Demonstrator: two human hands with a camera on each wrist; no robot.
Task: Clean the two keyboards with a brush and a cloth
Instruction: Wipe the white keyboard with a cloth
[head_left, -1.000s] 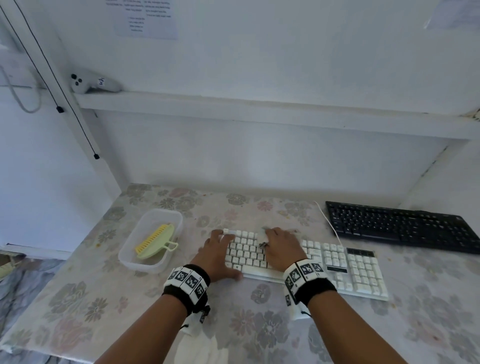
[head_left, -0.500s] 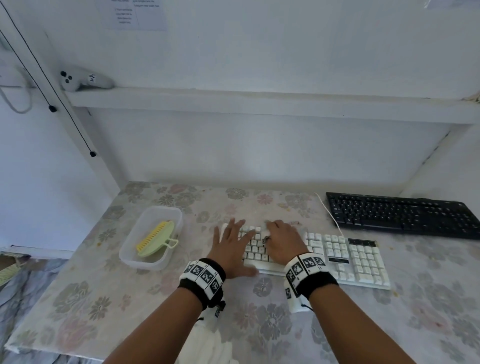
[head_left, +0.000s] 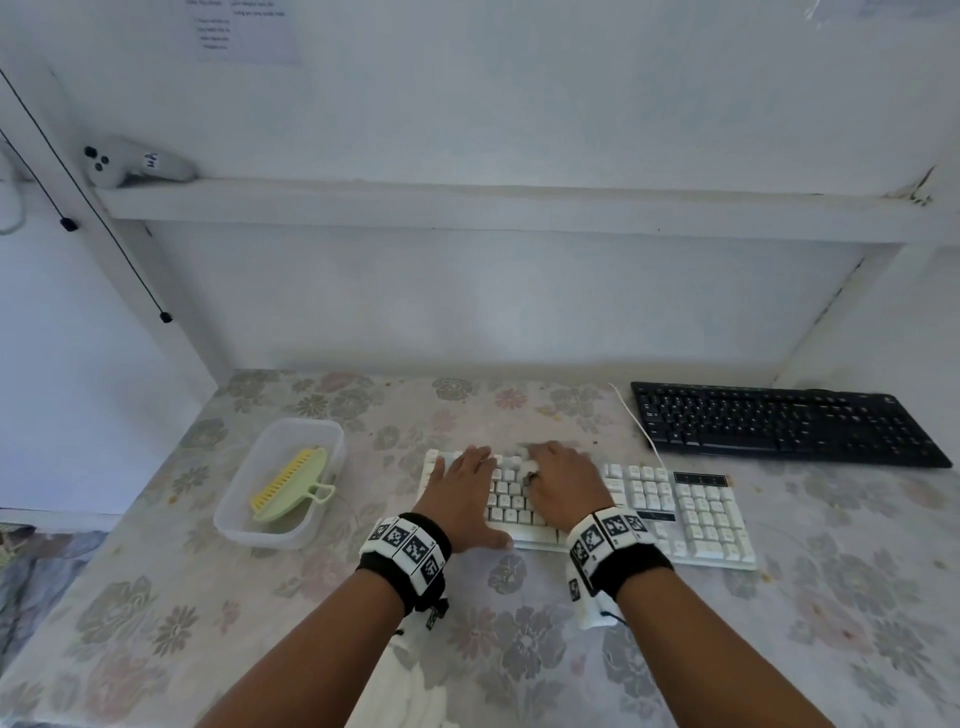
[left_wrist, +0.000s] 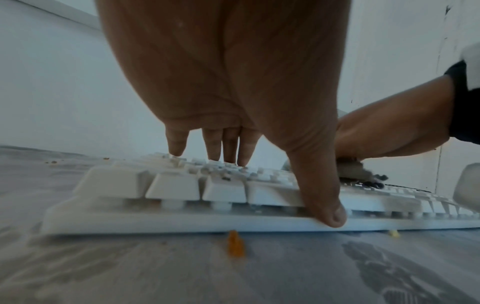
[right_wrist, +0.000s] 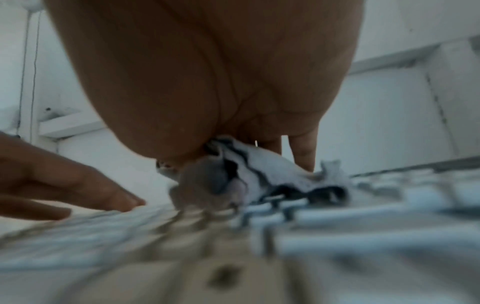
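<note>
On the flowered counter (head_left: 156, 623), a person's right hand (head_left: 563, 483) presses a crumpled cloth (right_wrist: 259, 174) onto the white keyboard's (head_left: 701, 514) middle keys, fingers bunched around it, while the left hand (head_left: 462, 493) lies flat, bracing the left end. The wipe will likely go best in short row-wise strokes under steady bracing. The brush (head_left: 291, 483) lies in its tub (head_left: 332, 431); the black keyboard (head_left: 779, 421) waits behind.

Soft, even, bluish-cool light fills the head view, with only faint shadows under the shelf (head_left: 467, 208) and straight edges bowed by the wide lens. The left wrist view is sharp on the white keyboard (left_wrist: 182, 191) but smeared along the desk (left_wrist: 103, 267). The right wrist view is heavily motion-blurred, its foreground keys melted to streaks.
</note>
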